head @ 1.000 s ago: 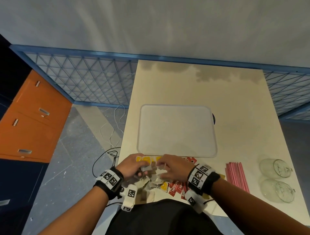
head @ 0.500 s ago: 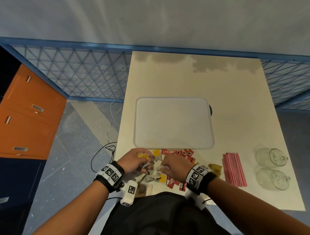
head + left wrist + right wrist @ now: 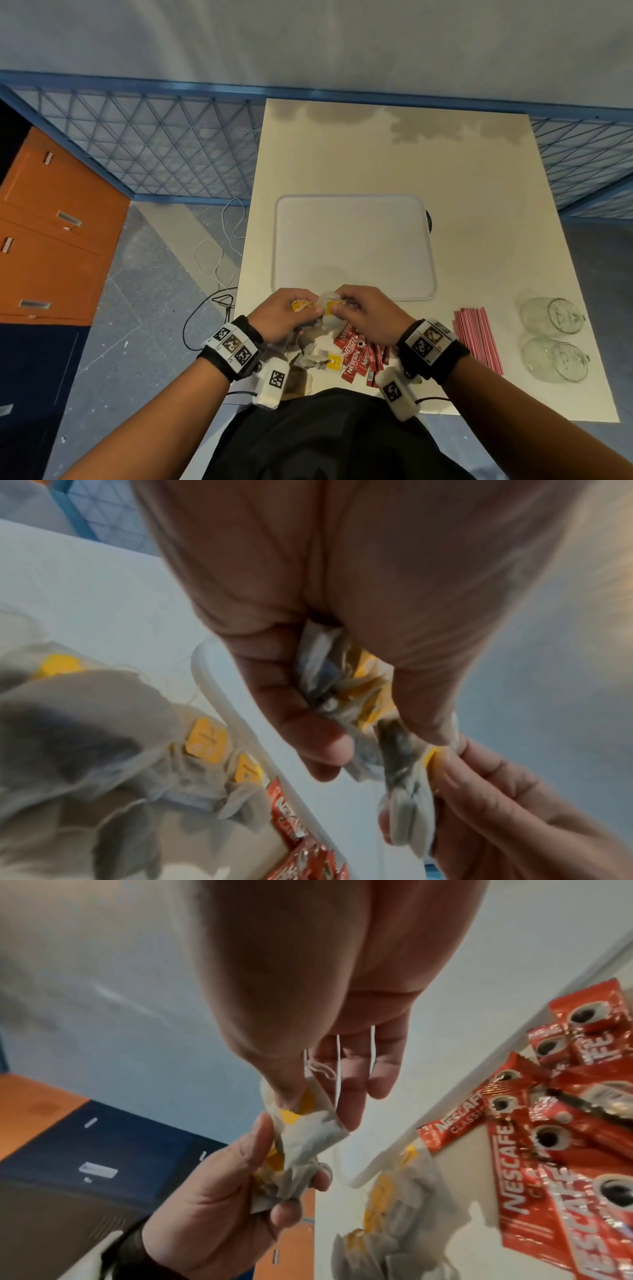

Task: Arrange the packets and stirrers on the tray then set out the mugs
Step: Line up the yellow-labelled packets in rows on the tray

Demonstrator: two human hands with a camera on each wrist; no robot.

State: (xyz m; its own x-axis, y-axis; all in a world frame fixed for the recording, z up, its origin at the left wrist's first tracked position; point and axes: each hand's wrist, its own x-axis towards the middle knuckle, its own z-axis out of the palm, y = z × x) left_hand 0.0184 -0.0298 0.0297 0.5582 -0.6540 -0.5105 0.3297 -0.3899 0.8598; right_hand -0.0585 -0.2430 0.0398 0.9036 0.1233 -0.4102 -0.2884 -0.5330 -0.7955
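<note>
- Both hands are raised just above the bench's near edge: the left hand [image 3: 286, 317] grips a crumpled bunch of tea bags [image 3: 337, 685], and the right hand [image 3: 368, 317] pinches one tea bag [image 3: 308, 1134] between thumb and fingers; the two hands almost touch.
- Left of the bench [image 3: 462, 178] stands an orange cabinet [image 3: 51, 240] on a grey floor, with blue mesh fencing [image 3: 154, 144] behind.
- More tea bags [image 3: 317, 358] and red coffee packets [image 3: 358, 356] lie under the hands.
- Beyond the hands sits a white tray [image 3: 352, 246], bare inside.
- Further right lie pink stirrers [image 3: 476, 334], then two glass mugs [image 3: 551, 337] on their sides.
</note>
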